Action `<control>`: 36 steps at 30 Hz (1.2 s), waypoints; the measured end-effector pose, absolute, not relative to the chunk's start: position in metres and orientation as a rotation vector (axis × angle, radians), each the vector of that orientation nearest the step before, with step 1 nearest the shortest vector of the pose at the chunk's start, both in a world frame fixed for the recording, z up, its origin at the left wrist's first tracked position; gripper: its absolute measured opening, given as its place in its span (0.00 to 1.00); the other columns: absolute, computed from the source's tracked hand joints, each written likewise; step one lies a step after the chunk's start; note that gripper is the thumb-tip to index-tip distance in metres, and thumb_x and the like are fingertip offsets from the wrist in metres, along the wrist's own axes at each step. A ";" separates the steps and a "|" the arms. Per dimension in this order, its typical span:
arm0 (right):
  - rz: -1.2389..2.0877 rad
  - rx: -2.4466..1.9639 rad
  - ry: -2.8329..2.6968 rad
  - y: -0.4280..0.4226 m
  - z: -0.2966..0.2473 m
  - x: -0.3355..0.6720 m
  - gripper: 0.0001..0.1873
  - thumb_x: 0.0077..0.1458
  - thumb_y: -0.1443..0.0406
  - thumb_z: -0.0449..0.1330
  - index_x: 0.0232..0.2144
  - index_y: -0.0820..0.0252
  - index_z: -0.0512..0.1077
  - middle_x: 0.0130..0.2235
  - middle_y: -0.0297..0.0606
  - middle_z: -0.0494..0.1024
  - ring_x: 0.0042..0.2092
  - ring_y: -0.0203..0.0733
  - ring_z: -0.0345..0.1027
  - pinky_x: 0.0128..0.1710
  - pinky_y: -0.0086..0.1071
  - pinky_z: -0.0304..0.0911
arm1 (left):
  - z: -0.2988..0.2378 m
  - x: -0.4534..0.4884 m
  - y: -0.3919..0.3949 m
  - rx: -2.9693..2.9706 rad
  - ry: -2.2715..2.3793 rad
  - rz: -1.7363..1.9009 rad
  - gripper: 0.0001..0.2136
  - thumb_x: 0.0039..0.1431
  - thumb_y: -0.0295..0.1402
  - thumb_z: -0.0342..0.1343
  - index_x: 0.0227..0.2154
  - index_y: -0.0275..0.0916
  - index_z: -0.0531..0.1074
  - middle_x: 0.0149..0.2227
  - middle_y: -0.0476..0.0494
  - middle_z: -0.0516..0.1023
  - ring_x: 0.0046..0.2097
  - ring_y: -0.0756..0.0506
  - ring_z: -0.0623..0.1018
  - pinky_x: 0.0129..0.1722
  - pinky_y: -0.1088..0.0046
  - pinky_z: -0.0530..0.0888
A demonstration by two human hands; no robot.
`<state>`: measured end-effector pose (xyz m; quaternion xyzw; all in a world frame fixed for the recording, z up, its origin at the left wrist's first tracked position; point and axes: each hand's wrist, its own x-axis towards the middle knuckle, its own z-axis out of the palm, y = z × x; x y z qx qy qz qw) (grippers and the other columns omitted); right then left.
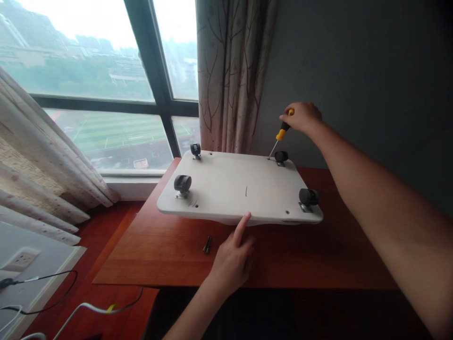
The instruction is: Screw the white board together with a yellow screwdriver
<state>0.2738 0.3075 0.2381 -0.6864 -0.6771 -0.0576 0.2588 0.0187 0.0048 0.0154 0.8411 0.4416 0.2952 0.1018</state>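
A white board (pixel 226 182) lies on the wooden table with four black casters facing up, one near each corner. In my right hand (pixel 303 115) is a yellow-and-black screwdriver (pixel 282 130), gripped at the top of its handle. Its shaft slants down to a hole at the board's far edge, beside the far-right caster (pixel 281 157); the screw there is too small to make out. My left hand (pixel 231 259) holds nothing visible, its index finger stretched out onto the board's near edge. Left of that hand, a few loose screws (pixel 207 244) rest on the table.
The wooden table (pixel 134 257) stands by a window with a curtain (pixel 230 71) and a grey wall behind. Other casters include the near-left one (pixel 182 183) and near-right one (pixel 308 197). Cables (pixel 88 307) hang at lower left near a wall socket (pixel 24 259).
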 end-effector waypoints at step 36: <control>-0.141 -1.835 -1.869 0.306 0.231 0.271 0.24 0.50 0.54 0.66 0.49 0.54 0.73 0.49 0.47 0.77 0.50 0.58 0.70 0.48 0.51 0.68 | 0.017 0.018 0.005 2.482 1.288 0.906 0.09 0.61 0.24 0.47 0.39 0.39 0.71 0.72 0.34 0.48 0.41 0.43 0.78 0.35 0.65 0.76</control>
